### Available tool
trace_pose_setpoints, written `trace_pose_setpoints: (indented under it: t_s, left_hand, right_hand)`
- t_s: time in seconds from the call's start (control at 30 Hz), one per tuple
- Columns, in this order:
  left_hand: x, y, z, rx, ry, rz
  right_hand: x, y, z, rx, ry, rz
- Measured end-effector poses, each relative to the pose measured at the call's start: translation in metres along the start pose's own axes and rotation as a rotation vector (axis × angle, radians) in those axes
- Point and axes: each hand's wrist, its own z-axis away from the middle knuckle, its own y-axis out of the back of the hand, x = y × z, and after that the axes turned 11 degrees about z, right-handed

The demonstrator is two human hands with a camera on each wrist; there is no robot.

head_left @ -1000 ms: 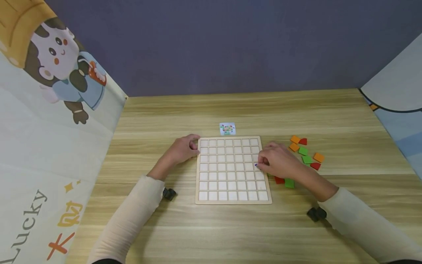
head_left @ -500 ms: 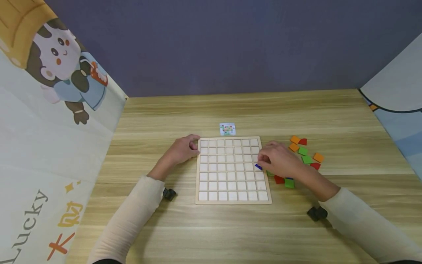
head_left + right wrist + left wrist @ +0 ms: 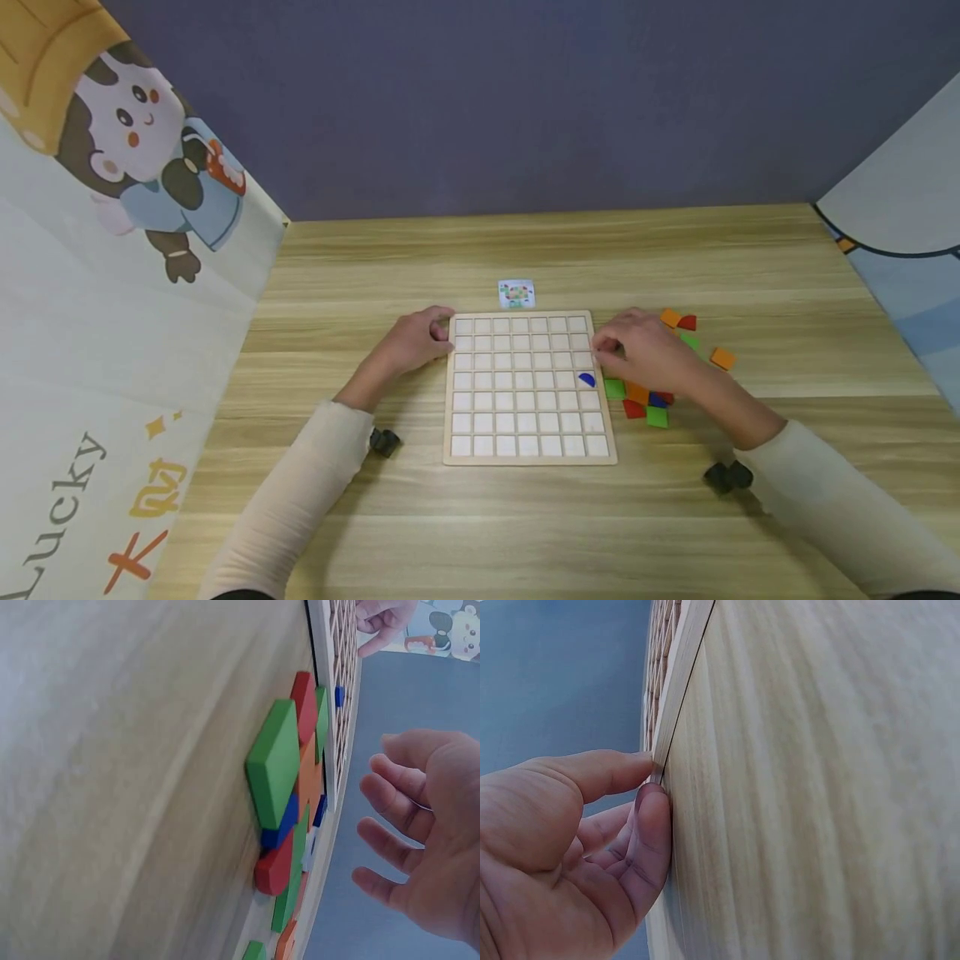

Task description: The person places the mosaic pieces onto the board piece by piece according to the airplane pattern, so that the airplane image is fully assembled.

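On a wood-grain tabletop (image 3: 562, 533), a pale wooden grid board (image 3: 531, 460) is touched at its left edge by the left hand (image 3: 408, 340), thumb and fingertips parted. Nothing is seen held by the right hand (image 3: 651, 350), poised near the right edge, fingers loosely bent, apart. Flat red, orange, green and blue tiles (image 3: 657, 417) are scattered nearby. A blue half-round piece (image 3: 587, 380) is set in the rightmost column, fourth row. Its placing appears done; another tile seemingly needs to be picked up.
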Motion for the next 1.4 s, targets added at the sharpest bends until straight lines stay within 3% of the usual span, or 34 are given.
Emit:
trace_pose_setpoints:
  t_s: [0.47,0.87,1.4]
  left_hand:
    - [-0.003,0.000,-0.003,0.001,-0.017,0.002]
    - [-0.001,0.000,-0.003,-0.007,-0.006,0.011]
    - [-0.003,0.000,-0.004,-0.003,-0.003,0.020]
  right_hand:
    - [0.016,0.004,0.001,-0.117,-0.143,-0.026]
    - [0.032,0.004,0.004,-0.081,-0.131,-0.008]
    - [0.056,0.016,0.012,-0.078,-0.228,0.045]
